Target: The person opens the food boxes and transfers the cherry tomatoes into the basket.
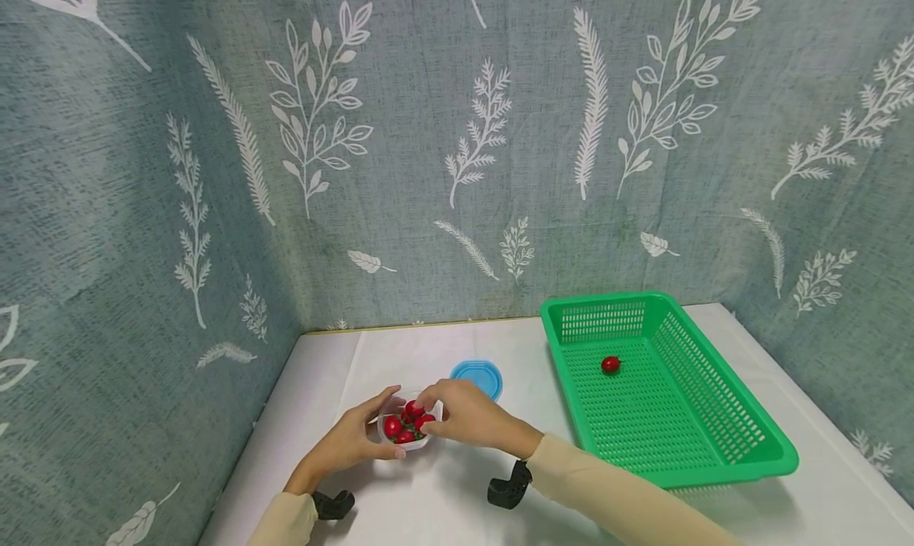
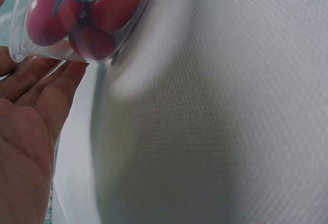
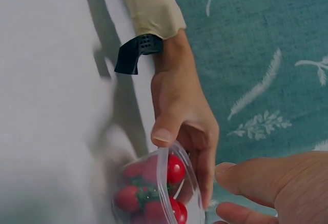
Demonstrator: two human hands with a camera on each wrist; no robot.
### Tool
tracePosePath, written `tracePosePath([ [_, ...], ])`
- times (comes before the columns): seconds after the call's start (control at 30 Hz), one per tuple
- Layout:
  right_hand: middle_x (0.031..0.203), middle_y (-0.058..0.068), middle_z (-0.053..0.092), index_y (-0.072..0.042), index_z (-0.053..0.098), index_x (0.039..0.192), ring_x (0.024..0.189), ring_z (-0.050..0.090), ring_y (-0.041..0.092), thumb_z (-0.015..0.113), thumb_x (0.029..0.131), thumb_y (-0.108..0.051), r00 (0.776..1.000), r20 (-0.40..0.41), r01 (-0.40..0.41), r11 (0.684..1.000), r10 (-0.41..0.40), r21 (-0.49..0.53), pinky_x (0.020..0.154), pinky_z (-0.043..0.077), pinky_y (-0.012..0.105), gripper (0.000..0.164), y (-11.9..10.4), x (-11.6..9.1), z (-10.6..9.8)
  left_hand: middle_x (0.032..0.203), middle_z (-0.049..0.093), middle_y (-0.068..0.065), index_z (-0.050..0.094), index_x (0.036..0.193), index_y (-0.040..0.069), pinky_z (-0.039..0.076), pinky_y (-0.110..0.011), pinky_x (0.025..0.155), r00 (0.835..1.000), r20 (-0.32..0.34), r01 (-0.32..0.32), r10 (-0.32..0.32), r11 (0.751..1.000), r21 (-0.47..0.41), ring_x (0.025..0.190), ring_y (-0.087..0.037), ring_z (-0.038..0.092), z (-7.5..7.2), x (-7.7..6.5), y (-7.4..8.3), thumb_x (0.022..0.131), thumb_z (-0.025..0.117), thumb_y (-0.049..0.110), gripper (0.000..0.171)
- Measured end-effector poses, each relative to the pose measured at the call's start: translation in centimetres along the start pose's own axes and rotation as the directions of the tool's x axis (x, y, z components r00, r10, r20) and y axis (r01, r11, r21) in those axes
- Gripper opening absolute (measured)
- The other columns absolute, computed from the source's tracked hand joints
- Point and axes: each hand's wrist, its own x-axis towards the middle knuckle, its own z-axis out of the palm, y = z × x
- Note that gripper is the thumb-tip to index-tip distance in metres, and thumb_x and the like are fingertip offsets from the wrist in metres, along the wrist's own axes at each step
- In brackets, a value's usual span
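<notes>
A small clear plastic tub [image 1: 416, 445] stands on the white table and holds several red cherry tomatoes [image 1: 392, 427] with green stems. My left hand [image 1: 348, 439] holds the tub from the left, its thumb near the front and its fingers around the far side. In the left wrist view the fingers [image 2: 61, 88] touch the clear wall. Over the tub's mouth reaches my right hand [image 1: 467, 413], fingertips close to the tomatoes. In the right wrist view the thumb and a finger of that right hand [image 3: 277, 185] stand apart beside the rim, with no tomato visible between them.
A round blue lid [image 1: 485, 375] lies just behind my right hand. To the right stands a large green plastic basket [image 1: 567, 387] with a single red tomato [image 1: 610, 364] inside. Leaf-patterned grey-green cloth [image 1: 400, 173] hangs behind and along the sides of the table.
</notes>
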Motion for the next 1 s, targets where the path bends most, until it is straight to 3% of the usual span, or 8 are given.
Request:
tracePosePath([
  [0.3,0.1,0.0,0.074,-0.006,0.077,0.115,0.07,0.058,-0.001,0.083,0.088,-0.013,0.999,0.021,-0.042,0.999,0.043,-0.026,0.062,0.05,0.014,0.029,-0.1,0.3,1.1,0.152,0.05,-0.018,0.029,0.162,0.004,0.045,-0.046,0.11,1.0,0.004,0.003,-0.003,1.0,-0.018,0.144,-0.041,0.042,0.0,0.0,-0.1,0.079,0.092,0.027,0.106],
  [0.47,0.103,-0.001,0.075,-0.007,0.079,0.113,0.076,0.062,0.005,0.084,0.088,-0.016,0.998,0.026,-0.05,0.998,0.051,-0.048,0.063,0.05,0.013,0.027,0.3,0.6,1.7,0.151,0.05,-0.018,0.029,0.162,0.004,0.046,-0.044,0.109,1.0,0.008,-0.004,0.004,1.0,-0.02,0.143,-0.041,0.043,0.0,0.0,-0.1,0.08,0.091,0.028,0.106],
  [0.6,0.101,-0.002,0.076,-0.007,0.08,0.112,0.085,0.065,0.008,0.083,0.088,-0.016,0.998,0.039,-0.056,0.997,0.058,-0.06,0.066,0.049,0.013,0.026,0.3,0.7,2.1,0.151,0.051,-0.016,0.029,0.162,0.005,0.043,-0.048,0.111,1.0,0.008,0.005,-0.005,1.0,-0.019,0.143,-0.039,0.043,0.0,0.0,-0.2,0.08,0.091,0.028,0.106],
  [0.83,0.1,-0.004,0.073,-0.01,0.081,0.109,0.088,0.063,0.007,0.083,0.088,-0.018,0.996,0.046,-0.077,0.993,0.081,-0.092,0.069,0.048,0.015,0.023,0.3,0.7,2.6,0.151,0.051,-0.015,0.03,0.162,0.007,0.037,-0.057,0.113,1.0,0.003,0.017,-0.017,1.0,-0.01,0.142,-0.037,0.045,0.1,0.0,-0.1,0.08,0.091,0.029,0.104],
  [1.0,0.101,-0.004,0.072,-0.011,0.081,0.109,0.09,0.063,0.01,0.083,0.089,-0.019,0.997,0.029,-0.071,0.99,0.075,-0.122,0.068,0.048,0.015,0.022,0.4,0.7,2.7,0.151,0.051,-0.015,0.03,0.162,0.008,0.038,-0.056,0.113,1.0,0.001,0.021,-0.021,1.0,-0.007,0.142,-0.037,0.045,0.1,0.0,0.0,0.08,0.091,0.029,0.105],
])
